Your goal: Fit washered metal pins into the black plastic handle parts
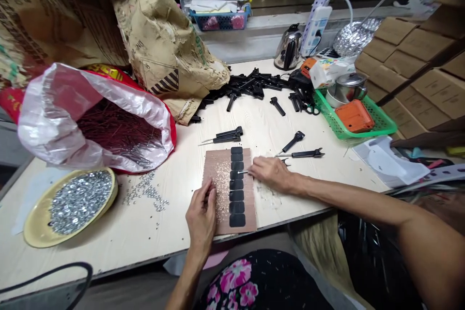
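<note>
A brown board (218, 174) lies on the pale table (276, 126) in front of me, with a column of several black pads (237, 186) down its middle and tiny bits scattered on its left half. My left hand (201, 213) rests on the board's lower left, fingers curled with thumb and forefinger pinched together. My right hand (271, 173) lies at the board's right edge and pinches a thin metal pin (242, 172) whose tip touches a black pad. A finished black-handled tool (303, 154) lies just beyond my right hand.
A yellow plate (31, 232) of small silver nuts sits at the left. An open plastic bag (54, 111) holds thin metal rods. A heap of black plastic parts (254, 85) lies farther back. A green basket (381, 128), a kettle (288, 48) and cardboard boxes (417, 58) stand at the right.
</note>
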The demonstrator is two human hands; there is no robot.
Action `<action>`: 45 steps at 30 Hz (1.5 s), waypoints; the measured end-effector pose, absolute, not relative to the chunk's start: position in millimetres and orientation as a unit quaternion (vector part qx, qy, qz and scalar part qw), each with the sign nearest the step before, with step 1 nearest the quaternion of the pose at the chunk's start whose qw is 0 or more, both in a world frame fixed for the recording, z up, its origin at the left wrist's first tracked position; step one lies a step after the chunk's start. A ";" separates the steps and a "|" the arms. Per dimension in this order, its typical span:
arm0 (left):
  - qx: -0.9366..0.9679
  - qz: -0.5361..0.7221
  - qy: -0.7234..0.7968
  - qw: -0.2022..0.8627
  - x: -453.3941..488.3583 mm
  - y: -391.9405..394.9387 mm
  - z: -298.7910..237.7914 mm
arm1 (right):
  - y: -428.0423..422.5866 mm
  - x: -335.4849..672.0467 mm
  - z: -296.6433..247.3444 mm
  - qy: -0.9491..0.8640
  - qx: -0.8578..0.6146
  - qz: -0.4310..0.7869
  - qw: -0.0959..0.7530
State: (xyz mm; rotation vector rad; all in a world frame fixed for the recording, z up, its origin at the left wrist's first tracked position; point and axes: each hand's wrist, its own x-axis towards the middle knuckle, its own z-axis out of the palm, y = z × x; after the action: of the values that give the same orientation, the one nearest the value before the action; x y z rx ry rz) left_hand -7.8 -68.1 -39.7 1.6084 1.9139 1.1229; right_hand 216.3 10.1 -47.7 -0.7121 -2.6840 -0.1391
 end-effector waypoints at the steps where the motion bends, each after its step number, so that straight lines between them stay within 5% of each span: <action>1: 0.577 0.402 0.683 0.200 -7.5 -68.4 -39.4 | 9.5 216.5 -48.3 -0.956 -0.229 -0.046 0.180; 7: 0.574 0.403 0.685 0.197 -6.0 -68.3 -38.7 | 15.3 216.0 -43.0 -0.940 -0.276 -0.028 0.198; 11: 0.574 0.402 0.683 0.204 -5.4 -68.0 -37.9 | 14.0 216.1 -40.2 -0.970 -0.162 -0.015 0.178; 15: 0.574 0.404 0.684 0.199 -5.3 -68.1 -37.8 | 9.6 216.9 -36.9 -0.940 -0.284 -0.002 0.187; 18: 0.575 0.404 0.682 0.202 -5.7 -68.1 -38.5 | 6.4 217.7 -34.8 -0.975 -0.152 0.018 0.162; 23: 0.573 0.397 0.689 0.201 -5.1 -67.9 -38.0 | 12.3 219.9 -34.6 -0.940 -0.303 -0.003 0.156; 27: 0.569 0.402 0.690 0.198 -4.2 -67.9 -37.6 | -0.6 219.0 -36.6 -0.967 -0.204 -0.009 0.154; 38: 0.579 0.403 0.684 0.183 -3.7 -68.9 -37.8 | -1.0 216.6 -39.4 -0.933 -0.309 -0.011 0.185; 42: 0.583 0.402 0.681 0.186 -3.3 -69.7 -37.0 | -7.2 212.6 -39.0 -0.967 -0.192 0.005 0.165; 45: 0.581 0.405 0.682 0.184 -3.4 -70.0 -36.9 | -6.1 212.4 -37.7 -0.946 -0.284 0.006 0.154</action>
State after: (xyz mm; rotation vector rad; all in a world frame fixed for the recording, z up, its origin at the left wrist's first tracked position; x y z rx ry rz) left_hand -3.4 -70.0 -36.9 1.6374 1.9230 1.1413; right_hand 212.4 -6.1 -37.7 -0.8140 -2.7133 0.0186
